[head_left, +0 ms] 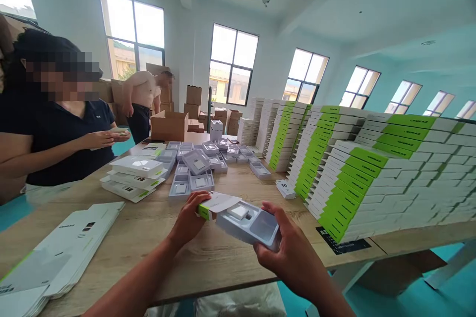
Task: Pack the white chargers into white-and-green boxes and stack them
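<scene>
My left hand [192, 215] is closed around a white and green cardboard box [220, 201], whose open end faces right. In my right hand [282, 237] is a grey plastic tray [266, 225], gripped at its right end. The tray's left end sits at the box's opening, partly under the flap. A small white square piece [238, 212] lies in the tray's left compartment; the larger right compartment shows bare. Beyond my hands, several more grey trays [197, 161] are spread over the wooden table [178, 262], some holding white pieces.
Tall stacks of white and green boxes [345, 183] line the right side. Flat unfolded cartons [70, 247] lie at the left front, partly assembled boxes [136, 168] behind them. A co-worker [55, 133] stands at left holding something; another person [143, 94] bends near brown cartons [169, 126].
</scene>
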### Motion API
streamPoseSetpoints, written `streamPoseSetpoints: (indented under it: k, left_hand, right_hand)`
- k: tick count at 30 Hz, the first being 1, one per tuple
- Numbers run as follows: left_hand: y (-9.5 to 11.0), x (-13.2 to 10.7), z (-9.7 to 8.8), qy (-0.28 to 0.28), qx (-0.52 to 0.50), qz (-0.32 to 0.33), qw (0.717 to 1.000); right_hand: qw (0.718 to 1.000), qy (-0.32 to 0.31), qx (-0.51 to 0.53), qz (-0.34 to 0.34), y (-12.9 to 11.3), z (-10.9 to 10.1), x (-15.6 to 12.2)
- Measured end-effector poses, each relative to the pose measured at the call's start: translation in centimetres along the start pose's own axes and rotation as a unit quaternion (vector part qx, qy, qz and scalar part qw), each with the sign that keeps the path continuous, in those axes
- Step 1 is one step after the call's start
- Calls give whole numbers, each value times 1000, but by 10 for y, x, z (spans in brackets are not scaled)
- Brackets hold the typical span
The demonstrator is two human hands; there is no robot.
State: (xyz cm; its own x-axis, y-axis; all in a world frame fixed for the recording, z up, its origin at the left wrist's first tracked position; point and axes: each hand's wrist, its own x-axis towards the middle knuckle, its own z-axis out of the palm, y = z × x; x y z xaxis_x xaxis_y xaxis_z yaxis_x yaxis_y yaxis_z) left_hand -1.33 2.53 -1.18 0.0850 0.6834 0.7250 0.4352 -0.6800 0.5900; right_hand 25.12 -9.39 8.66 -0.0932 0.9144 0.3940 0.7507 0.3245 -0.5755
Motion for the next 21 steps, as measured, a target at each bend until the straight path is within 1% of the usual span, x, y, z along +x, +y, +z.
streamPoseSetpoints:
  k: [3,5,7,11,14,17,19,21]
  left_hand:
    - [10,-2,5,-35,-10,19,999]
    - [17,-4,10,-53,-19,24,998]
    - [23,-9,14,-57,-27,18,998]
    - [37,-27,14,-68,-37,-18,997]
    - [49,-40,11,-71,-37,-57,995]
    - [61,-45,10,-64,-40,-96,993]
    - [70,-44,8,-69,-51,-113,990]
    - [78,-42,6,-79,-66,-128,986]
  right_hand:
    - [1000,-2,2,-8,-2,0,-5]
    - [1000,21,-6,-15,-5,9,-7]
    - [998,52,-17,-40,-8,18,-8]
    - [986,108,-41,-120,-11,28,-9]
    - [979,140,-65,-136,-14,29,-9]
    - [967,168,-88,-168,-20,31,-12]
    - [966,157,-68,-194,-22,30,-14]
    - [967,139,-21,-213,-22,27,-17]
